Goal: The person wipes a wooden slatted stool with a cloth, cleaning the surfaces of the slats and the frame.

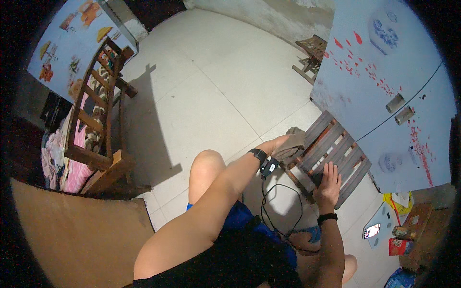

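My left hand (pixel 275 144) grips a grey-brown cloth (pixel 291 145), partly hiding its fingers, at the left end of a small slatted wooden stool (pixel 326 144). The cloth touches the edge of the slats. My right hand (pixel 328 183) lies palm down on the near slats, fingers stretched out, with nothing in it. Both wrists wear dark bands. A small black device (pixel 268 168) hangs by the left wrist, and a black cable (pixel 264 208) loops down from it past my lap.
A wooden bed frame (pixel 90 158) with bedding stands at left, near a brown board (pixel 83 223). A light-blue cabinet (pixel 363 90) with printed decoration adjoins the stool. Behind it is a folding wooden stool (pixel 311 54). A lit phone (pixel 371 231) and a red packet (pixel 397 247) are at lower right.
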Available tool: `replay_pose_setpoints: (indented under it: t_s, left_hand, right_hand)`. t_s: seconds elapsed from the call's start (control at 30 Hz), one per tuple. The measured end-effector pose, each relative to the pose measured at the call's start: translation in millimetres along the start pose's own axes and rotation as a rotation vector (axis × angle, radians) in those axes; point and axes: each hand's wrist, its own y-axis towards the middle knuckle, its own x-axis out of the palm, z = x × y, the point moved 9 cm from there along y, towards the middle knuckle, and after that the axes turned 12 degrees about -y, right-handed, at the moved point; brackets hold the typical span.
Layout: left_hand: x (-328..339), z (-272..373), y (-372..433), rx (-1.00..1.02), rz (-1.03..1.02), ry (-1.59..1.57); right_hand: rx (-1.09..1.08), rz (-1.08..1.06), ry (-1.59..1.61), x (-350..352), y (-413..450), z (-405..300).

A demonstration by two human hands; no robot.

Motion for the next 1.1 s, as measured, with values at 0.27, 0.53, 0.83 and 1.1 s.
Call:
replay_pose_setpoints:
  t_s: [0.27, 0.53, 0.83, 1.1]
  left_hand:
    - [-17.3, -9.2, -4.6, 0.148, 0.052, 0.047]
    - [1.7, 46.6, -51.7, 0.524, 0.517, 0.989]
    - [37.1, 64.1, -76.4, 0.556, 0.632, 1.542]
    - [96.7, 72.5, -103.7, 0.787, 0.506, 1.524]
  right_hand:
    - [0.001, 0.102, 0.03, 1.7, -1.8, -2.3]
    - [0.027, 0.098, 0.038, -7.8, 1.1, -3.0]
    - [0.051, -0.014, 0.109, -16.6, 6.4, -6.7]
    - [0.057, -0.032, 0.08, -9.1, 6.8, -9.6]
